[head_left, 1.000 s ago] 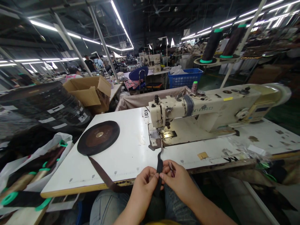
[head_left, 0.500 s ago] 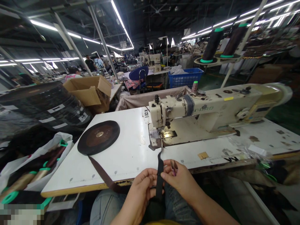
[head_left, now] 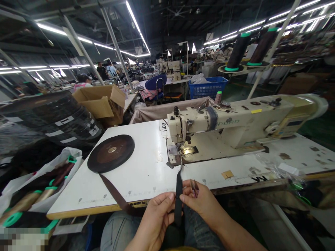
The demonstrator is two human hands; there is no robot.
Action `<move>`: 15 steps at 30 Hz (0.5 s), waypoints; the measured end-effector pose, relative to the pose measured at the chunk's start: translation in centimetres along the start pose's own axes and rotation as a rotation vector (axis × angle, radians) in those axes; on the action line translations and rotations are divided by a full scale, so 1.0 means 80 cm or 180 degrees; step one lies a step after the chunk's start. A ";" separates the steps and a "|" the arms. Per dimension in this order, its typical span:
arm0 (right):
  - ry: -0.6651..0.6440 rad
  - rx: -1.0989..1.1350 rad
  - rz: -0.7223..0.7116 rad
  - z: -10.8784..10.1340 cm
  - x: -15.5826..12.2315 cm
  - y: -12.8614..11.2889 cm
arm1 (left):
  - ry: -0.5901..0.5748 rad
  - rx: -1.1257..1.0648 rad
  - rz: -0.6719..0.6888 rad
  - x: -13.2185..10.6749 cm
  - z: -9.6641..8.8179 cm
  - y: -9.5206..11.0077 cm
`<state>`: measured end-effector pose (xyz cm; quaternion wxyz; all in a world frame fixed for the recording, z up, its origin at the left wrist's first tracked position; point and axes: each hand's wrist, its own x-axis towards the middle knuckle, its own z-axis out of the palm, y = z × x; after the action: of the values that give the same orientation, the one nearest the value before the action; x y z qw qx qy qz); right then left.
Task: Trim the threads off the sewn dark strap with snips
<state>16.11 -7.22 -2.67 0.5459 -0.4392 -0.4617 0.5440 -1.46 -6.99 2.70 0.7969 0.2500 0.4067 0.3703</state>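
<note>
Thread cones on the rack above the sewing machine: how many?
2. A black cone stands at the left of the rack, a brown cone right beside it. Others could be hidden behind them.

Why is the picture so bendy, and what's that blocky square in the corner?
Head view: the wide lens bows the cream sewing machine and white tabletop. Head view, bottom left: a pixelated patch hides that corner. Head view, top: long white ceiling light strips glare; the left hand, right hand and narrow black strap look sharp.
</note>
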 end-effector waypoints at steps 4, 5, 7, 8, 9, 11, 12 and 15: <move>-0.0018 0.0002 0.0032 0.003 0.000 -0.013 | -0.0044 0.0104 0.0001 0.000 -0.002 -0.001; -0.0065 0.0003 0.0067 0.004 -0.001 -0.020 | -0.0036 0.0128 0.0002 0.001 -0.003 -0.001; -0.0191 0.0011 0.0157 0.005 -0.003 -0.033 | -0.0017 0.0160 0.0013 0.001 -0.003 -0.001; -0.0232 0.0008 0.0196 0.005 -0.004 -0.038 | -0.0011 0.0169 0.0015 0.001 -0.003 -0.001; -0.0266 -0.0003 0.0231 0.005 -0.005 -0.043 | -0.0004 0.0174 0.0017 0.001 -0.003 -0.001; -0.0273 -0.0034 0.0272 0.005 -0.006 -0.047 | 0.0040 0.0181 0.0024 0.001 -0.002 -0.001; -0.0271 -0.0060 0.0291 0.005 -0.006 -0.048 | 0.0080 0.0191 0.0037 0.001 -0.001 -0.001; -0.0243 -0.0090 0.0322 0.004 -0.004 -0.047 | 0.0153 0.0233 0.0086 0.000 0.000 -0.001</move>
<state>16.46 -7.64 1.06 0.4935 -0.4485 -0.4671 0.5807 -1.42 -6.99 2.65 0.7721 0.2755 0.4355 0.3718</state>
